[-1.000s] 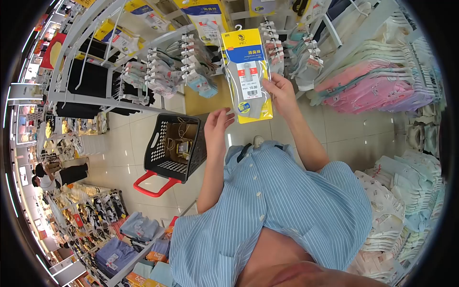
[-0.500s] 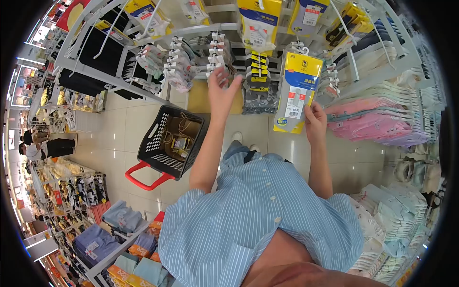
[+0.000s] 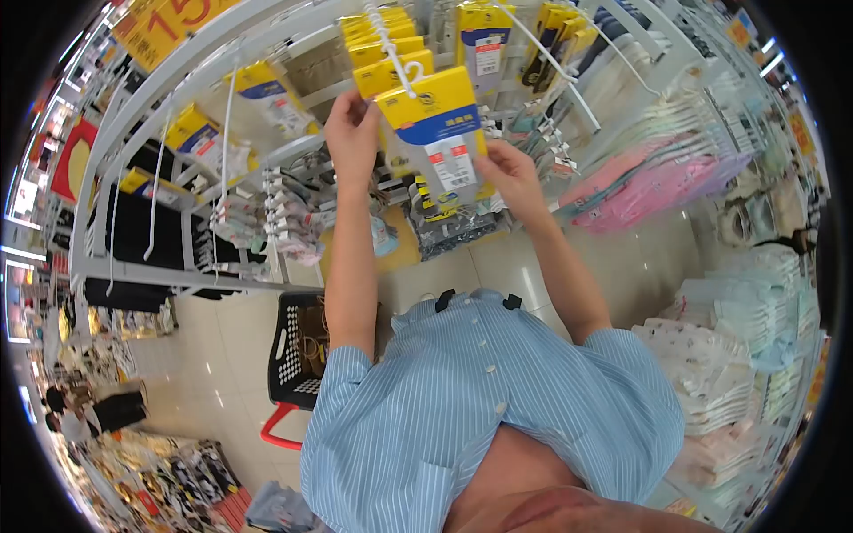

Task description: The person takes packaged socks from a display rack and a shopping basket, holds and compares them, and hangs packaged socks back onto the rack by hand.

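Observation:
A flat pack of socks, yellow and blue on top with grey below and a red-and-white price label, is up at a white display peg. Its white plastic hanger loop is at the peg's tip. My right hand pinches the pack's lower right edge. On the other side, my left hand is closed, fingertips curled at the left edge of the packs; the front pack partly hides what they grip. Behind the front pack, more yellow-topped packs hang in a row on the same peg.
A black shopping basket with a red handle stands on the floor at my left. Bare pegs stick out from the rack on the left. Pink clothes hang at right, folded clothes lower down. A person is far left.
The pack in my right hand has moved up and left to the peg. My left hand, open before, has risen to the packs and closed. My view has shifted toward the rack.

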{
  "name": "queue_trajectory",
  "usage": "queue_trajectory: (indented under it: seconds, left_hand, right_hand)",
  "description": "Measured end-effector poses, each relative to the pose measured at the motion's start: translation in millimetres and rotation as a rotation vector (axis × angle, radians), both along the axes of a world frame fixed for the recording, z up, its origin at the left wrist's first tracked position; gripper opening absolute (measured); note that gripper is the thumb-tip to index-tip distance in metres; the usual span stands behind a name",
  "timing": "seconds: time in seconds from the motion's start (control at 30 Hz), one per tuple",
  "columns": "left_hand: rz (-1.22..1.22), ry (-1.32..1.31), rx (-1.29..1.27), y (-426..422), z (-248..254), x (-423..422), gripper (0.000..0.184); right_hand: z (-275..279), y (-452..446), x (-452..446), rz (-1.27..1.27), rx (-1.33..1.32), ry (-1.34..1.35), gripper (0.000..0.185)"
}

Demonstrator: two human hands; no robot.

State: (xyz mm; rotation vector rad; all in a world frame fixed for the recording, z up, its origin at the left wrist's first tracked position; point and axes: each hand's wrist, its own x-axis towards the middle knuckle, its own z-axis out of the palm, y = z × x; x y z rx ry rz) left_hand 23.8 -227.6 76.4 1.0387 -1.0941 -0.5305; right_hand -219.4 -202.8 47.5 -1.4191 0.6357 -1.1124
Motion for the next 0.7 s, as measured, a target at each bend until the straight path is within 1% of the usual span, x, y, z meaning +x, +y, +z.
queue_trajectory:
  seconds: [0.07, 0.17, 0.2, 0.23, 0.3, 0.43, 0.53, 0.6, 0.67, 0.7]
  left_hand:
    - [0.075, -0.033, -0.034, -9.8, 0.0, -0.4, 0.02]
    - [-0.048, 0.116, -0.023, -12.6, 13.2, -0.3, 0.015]
    - [-0.025, 0.109, -0.051, -16.7, 12.1, 0.0, 0.012]
    - [0.059, -0.023, -0.008, -16.1, 10.1, 4.0, 0.01]
    - [-0.002, 0.011, -0.036, -14.9, 6.1, 7.3, 0.012]
    - [-0.097, 0.108, 0.023, -5.5, 21.1, 4.0, 0.015]
    - [-0.184, 0.182, 0.075, -1.7, 19.6, 7.1, 0.017]
    - [-0.178, 0.179, 0.077, -7.8, 15.1, 8.1, 0.017]
    - [-0.175, 0.17, 0.123, -9.5, 6.2, 7.6, 0.015]
    - [-0.176, 0.159, 0.104, -9.9, 2.7, 7.5, 0.014]
  right_hand:
    - [-5.2, -5.6, 8.9, 0.037, 0.027, -0.067, 0.019]
    - [-12.2, -9.9, 15.9, 0.042, 0.025, -0.085, 0.019]
    - [-10.3, -12.0, 18.7, 0.023, 0.028, -0.072, 0.019]
    - [-9.8, -11.1, 19.1, 0.015, 0.035, -0.057, 0.019]
    - [-12.0, -9.6, 21.1, 0.005, 0.037, -0.029, 0.018]
    - [-18.0, -16.3, 25.7, -0.011, 0.034, -0.015, 0.017]
    - [-28.2, -16.1, 27.6, -0.036, 0.077, -0.01, 0.017]
    - [-26.7, -24.9, 31.7, -0.07, 0.078, -0.035, 0.017]
    - [-22.5, -29.4, 32.7, -0.031, 0.066, 0.018, 0.017]
    - [-20.7, -31.9, 32.0, -0.016, 0.062, 0.045, 0.017]
